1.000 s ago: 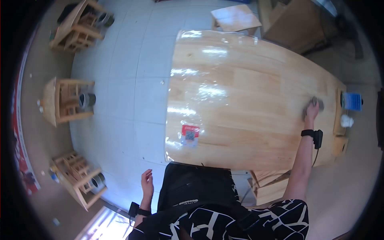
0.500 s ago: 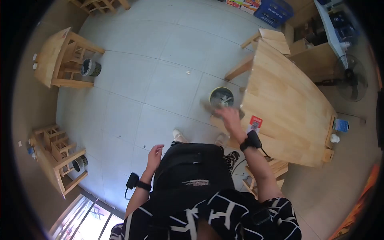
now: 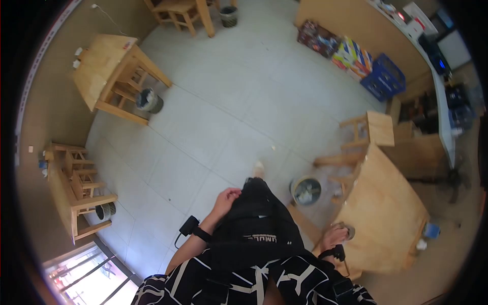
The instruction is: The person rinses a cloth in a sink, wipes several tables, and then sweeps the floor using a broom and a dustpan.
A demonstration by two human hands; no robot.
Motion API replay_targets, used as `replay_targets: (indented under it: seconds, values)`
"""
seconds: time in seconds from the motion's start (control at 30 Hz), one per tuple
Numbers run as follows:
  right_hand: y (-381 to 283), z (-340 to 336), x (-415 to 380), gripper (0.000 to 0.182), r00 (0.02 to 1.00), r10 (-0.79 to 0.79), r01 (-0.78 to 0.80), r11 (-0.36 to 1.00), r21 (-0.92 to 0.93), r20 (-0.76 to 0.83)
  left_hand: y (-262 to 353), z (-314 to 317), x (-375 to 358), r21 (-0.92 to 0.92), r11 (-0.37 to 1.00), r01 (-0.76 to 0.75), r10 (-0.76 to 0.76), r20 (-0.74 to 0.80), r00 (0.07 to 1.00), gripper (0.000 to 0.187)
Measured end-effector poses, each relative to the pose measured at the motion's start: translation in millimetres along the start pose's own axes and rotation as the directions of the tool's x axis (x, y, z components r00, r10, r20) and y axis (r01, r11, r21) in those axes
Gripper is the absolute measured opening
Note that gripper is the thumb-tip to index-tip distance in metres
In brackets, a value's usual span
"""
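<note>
My right hand [image 3: 333,238] is closed around a small, rounded greyish-brown thing [image 3: 348,232] over the near left edge of the wooden table [image 3: 386,213]. Blur hides what kind of thing it is. In front of my body, beside the black bag [image 3: 262,218], hangs my left hand [image 3: 226,200], its fingers loosely bent and nothing seen in them. A round trash bin [image 3: 305,191] with pale litter inside stands on the floor just left of the table.
A wooden stool [image 3: 378,129] stands past the table's far end. Along the counter sit a blue crate [image 3: 384,79] and colourful cartons [image 3: 352,57]. On the left are a wooden table [image 3: 104,66] and another bin [image 3: 150,100]. A fan [image 3: 452,178] stands at right.
My right hand has moved from above the bin back to the table's edge. My left hand has shifted right, nearer the bag. The view has turned and moved forward, showing more floor and the counter.
</note>
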State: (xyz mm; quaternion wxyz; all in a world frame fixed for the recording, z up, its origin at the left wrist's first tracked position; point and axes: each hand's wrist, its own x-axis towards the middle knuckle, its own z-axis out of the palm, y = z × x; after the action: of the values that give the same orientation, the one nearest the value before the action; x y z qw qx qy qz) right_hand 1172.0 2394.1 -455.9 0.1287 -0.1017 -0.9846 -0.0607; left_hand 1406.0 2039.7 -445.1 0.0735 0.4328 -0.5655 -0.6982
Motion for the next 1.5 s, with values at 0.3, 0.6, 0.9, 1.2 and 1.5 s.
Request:
replay_targets:
  seconds: [0.3, 0.6, 0.9, 1.2, 1.5]
  values:
    - [-500.8, -69.4, 2.7, 0.020, 0.294, -0.888, -0.314, 0.258, 0.913, 0.352, 208.8, -52.0, 157.8, 0.157, 0.967, -0.200, 0.229, -0.193, 0.954, 0.047]
    - [-748.3, -226.7, 69.5, 0.012, -0.135, -0.916, 0.090, -0.391, 0.916, -0.378, 394.7, -153.7, 318.9, 0.580, 0.667, -0.467, 0.706, -0.291, 0.646, 0.067]
    - [-924.7, -288.4, 206.3, 0.010, 0.093, -0.965, 0.244, -0.216, 0.945, -0.244, 557.3, -180.5, 535.0, -0.008, 0.854, -0.520, 0.520, 0.037, 0.853, 0.020]
    - [-1071.3, -293.2, 393.0, 0.009, 0.368, -0.908, 0.162, -0.151, 0.975, -0.202, 686.2, -170.2, 739.7, 0.315, 0.810, -0.495, 0.311, 0.485, 0.817, 0.023]
    - [-1205.7, -281.0, 606.8, 0.011, 0.683, -0.684, 0.213, -0.150, 0.965, -0.257, 865.1, -187.8, 955.4, 0.539, 0.669, -0.511, 0.341, 0.388, 0.856, 0.024]
